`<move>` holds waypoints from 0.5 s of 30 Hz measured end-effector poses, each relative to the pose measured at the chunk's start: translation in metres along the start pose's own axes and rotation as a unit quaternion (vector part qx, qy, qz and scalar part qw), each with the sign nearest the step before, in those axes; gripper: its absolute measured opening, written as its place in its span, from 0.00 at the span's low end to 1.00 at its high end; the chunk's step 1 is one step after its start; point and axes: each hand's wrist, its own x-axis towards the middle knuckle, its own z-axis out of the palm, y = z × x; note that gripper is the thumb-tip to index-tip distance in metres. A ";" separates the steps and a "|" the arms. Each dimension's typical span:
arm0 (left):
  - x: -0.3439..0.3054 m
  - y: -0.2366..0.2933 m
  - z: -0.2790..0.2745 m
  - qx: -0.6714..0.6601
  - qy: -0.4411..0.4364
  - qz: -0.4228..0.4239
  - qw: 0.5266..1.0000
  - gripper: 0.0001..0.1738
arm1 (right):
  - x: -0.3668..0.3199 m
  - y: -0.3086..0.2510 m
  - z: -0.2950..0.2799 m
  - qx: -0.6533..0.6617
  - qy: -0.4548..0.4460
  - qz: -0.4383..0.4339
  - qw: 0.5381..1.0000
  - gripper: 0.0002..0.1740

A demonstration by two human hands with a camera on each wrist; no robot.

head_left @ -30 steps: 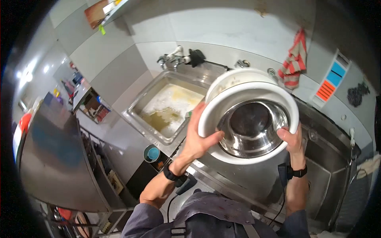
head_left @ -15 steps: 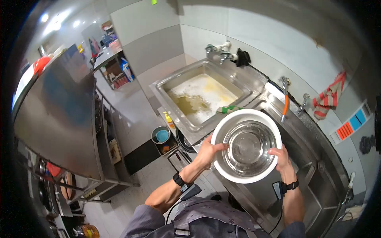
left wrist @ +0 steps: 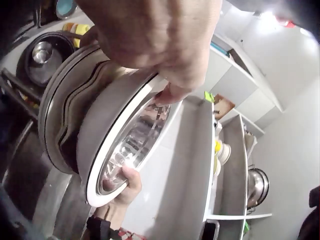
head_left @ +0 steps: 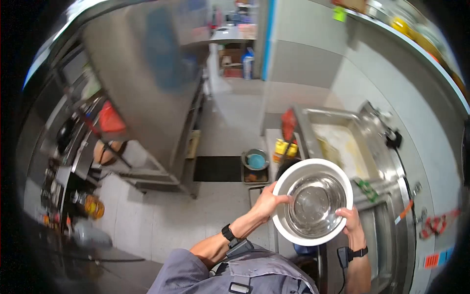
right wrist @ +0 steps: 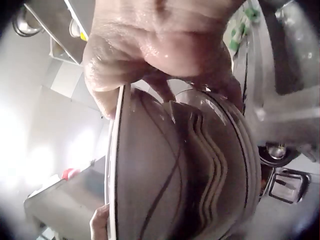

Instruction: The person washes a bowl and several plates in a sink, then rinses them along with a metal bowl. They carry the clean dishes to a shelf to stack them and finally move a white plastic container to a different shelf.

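Note:
A stack of white bowls (head_left: 277, 215) with a shiny steel bowl (head_left: 316, 203) nested in the top one is held in front of the body in the head view. My left hand (head_left: 267, 202) grips the left rim, its thumb over the edge touching the steel bowl. At the right rim, my right hand (head_left: 351, 220) holds on with its thumb inside. Seen side-on in the left wrist view, the top bowl (left wrist: 100, 125) sits against others with wavy edges. The right wrist view shows wavy dark lines on the stacked dishes (right wrist: 150, 165), fingers wrapped beneath them.
Right of the bowls is a sink basin (head_left: 342, 142) of foamy water, with a green cloth (head_left: 366, 190) on its near edge. A tall steel cabinet (head_left: 142, 83) stands left. On the floor are a dark mat (head_left: 219, 169) and a bucket (head_left: 255, 160).
The head view has swung left, bringing the cabinet and floor nearer the middle. Both hands keep their grip on the stacked bowls, which have moved away from over the sink counter toward the aisle side.

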 end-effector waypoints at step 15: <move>-0.163 0.006 -0.248 -0.090 0.416 0.095 0.900 0.37 | 0.166 0.010 0.372 -0.104 -0.380 0.093 0.915 0.30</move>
